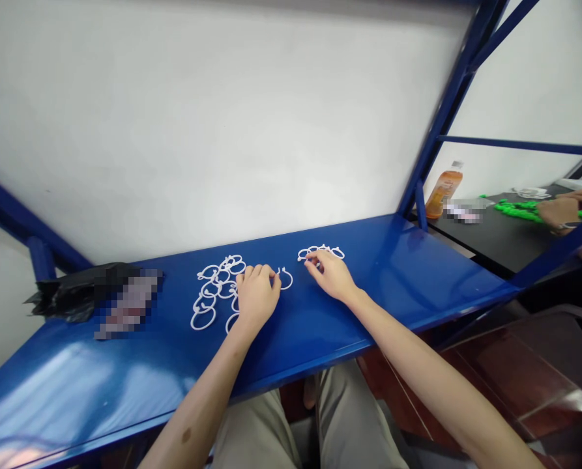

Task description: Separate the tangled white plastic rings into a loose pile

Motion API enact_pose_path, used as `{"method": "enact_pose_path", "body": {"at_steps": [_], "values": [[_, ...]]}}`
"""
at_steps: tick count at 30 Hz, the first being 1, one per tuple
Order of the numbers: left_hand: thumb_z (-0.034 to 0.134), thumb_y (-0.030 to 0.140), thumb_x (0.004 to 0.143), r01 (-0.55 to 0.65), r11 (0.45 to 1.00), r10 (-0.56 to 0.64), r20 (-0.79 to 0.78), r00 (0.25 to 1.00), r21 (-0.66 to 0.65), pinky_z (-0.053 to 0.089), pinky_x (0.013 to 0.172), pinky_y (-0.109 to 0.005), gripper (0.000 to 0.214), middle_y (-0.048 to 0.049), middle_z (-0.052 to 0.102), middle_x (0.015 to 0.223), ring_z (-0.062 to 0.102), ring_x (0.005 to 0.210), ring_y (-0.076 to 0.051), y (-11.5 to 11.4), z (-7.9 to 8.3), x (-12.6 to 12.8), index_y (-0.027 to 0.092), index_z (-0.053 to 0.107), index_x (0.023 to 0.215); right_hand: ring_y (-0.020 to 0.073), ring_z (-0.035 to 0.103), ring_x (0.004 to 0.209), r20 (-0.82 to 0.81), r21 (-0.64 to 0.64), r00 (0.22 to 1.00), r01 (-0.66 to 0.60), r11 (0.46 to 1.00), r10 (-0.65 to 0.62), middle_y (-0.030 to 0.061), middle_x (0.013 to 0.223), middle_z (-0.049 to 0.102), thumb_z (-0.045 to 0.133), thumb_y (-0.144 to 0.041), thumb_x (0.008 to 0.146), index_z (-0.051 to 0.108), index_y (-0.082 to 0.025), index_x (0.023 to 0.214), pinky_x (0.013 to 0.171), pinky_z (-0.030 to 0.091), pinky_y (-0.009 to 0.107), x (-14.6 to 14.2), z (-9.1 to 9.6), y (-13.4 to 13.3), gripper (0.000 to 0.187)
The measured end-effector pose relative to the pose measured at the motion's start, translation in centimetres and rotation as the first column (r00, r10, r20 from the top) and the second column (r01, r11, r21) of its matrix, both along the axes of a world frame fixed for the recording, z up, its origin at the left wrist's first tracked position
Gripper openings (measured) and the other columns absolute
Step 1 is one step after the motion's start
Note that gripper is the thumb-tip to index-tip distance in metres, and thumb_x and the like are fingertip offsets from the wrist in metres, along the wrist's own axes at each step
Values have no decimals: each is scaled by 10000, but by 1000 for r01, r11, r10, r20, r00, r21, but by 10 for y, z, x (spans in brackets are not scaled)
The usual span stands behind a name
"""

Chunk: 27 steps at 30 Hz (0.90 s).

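Observation:
White open rings with small knobbed ends, like shower curtain rings, lie in two groups on the blue table [291, 339]. My left hand [257, 293] is closed over the right edge of the larger group of rings [210, 290] and hides part of it. Its thumb and finger pinch the left side of a single white curtain ring [291, 280], whose gap faces up. Beside the smaller group of rings [338, 253], my right hand [334, 277] has thumb and forefinger brought together. Whatever sits between those fingertips is too small to make out.
A black plastic bag [83, 290] and a pixelated flat item [129, 305] lie at the left. Blue frame posts [435, 140] rise at the right. Past them, an orange drink bottle [444, 190] and green material [518, 210] sit on a black table near another person's hands [559, 213].

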<state>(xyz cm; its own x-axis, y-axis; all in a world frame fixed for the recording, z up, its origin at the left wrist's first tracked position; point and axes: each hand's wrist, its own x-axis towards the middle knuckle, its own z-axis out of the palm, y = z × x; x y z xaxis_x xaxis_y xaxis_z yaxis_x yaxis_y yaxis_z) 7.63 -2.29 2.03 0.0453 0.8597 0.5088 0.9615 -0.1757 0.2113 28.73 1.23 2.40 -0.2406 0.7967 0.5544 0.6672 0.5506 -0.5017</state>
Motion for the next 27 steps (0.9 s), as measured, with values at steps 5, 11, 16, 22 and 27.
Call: {"method": "enact_pose_path", "body": {"at_steps": [5,11,16,22,27], "values": [[521,279,928,29,996,-47,209,977,87,421,876,-433,145,-53,698,869,619,926,-265,-1,4,5,231,525,791,145,651,703,-127,-164,954,-289,943,270,2,840,718,629,-388,950,659,-219,1042,699,496,275,-15,-2,-11,194],[500,374,949,266,962,-184,581,793,-59,488,688,-313,146,-11,707,783,680,712,-189,-1,1,11,238,522,903,150,671,675,-270,-217,938,-278,936,217,-6,802,719,550,-308,973,619,-220,1085,692,512,282,-20,-10,-9,158],[451,356,981,344,937,-240,604,760,-61,498,716,-302,169,-28,732,842,704,763,-189,-1,0,13,231,555,1028,157,674,718,-253,-151,935,-291,945,247,7,838,717,535,-292,981,609,-214,1165,726,522,293,-19,-9,-8,212],[398,304,995,253,959,-183,409,894,-126,462,684,-320,152,-47,715,837,689,746,-225,-7,2,13,233,532,983,159,644,738,-200,-114,930,-336,935,310,18,845,696,535,-305,992,648,-215,1031,722,505,281,-18,-6,-12,150],[402,314,987,301,948,-227,441,868,-104,447,677,-298,135,-20,712,825,674,720,-199,-9,3,10,248,500,922,156,633,750,-149,-48,932,-340,939,330,21,861,707,528,-271,995,658,-210,976,728,481,269,-18,-3,-15,144]]}}
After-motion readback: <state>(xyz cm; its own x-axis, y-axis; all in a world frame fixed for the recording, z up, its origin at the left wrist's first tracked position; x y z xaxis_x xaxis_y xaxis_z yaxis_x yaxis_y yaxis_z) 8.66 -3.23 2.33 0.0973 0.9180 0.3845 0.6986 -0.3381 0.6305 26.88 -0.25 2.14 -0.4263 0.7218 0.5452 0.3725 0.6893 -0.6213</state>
